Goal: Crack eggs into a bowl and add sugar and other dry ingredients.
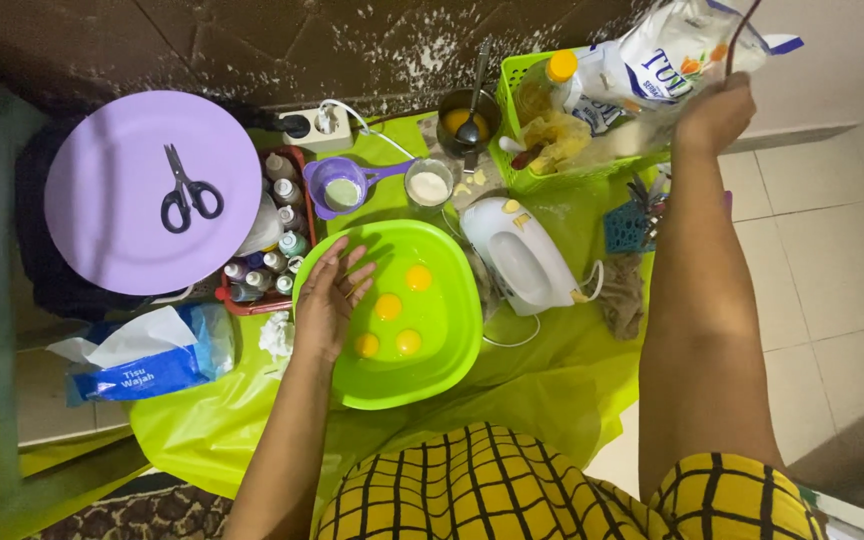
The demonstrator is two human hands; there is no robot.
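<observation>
A bright green bowl sits on a yellow-green plastic sheet and holds several raw egg yolks. My left hand rests on the bowl's left rim, fingers spread, holding nothing. My right hand reaches far to the upper right and grips a white plastic bag of a powdery ingredient, lifted above a green basket. A white hand mixer lies just right of the bowl.
A purple round lid with black scissors lies at left. Small bottles fill a red tray. A purple measuring cup, a glass of white powder, a dark bowl with a spoon and a tissue pack surround the bowl.
</observation>
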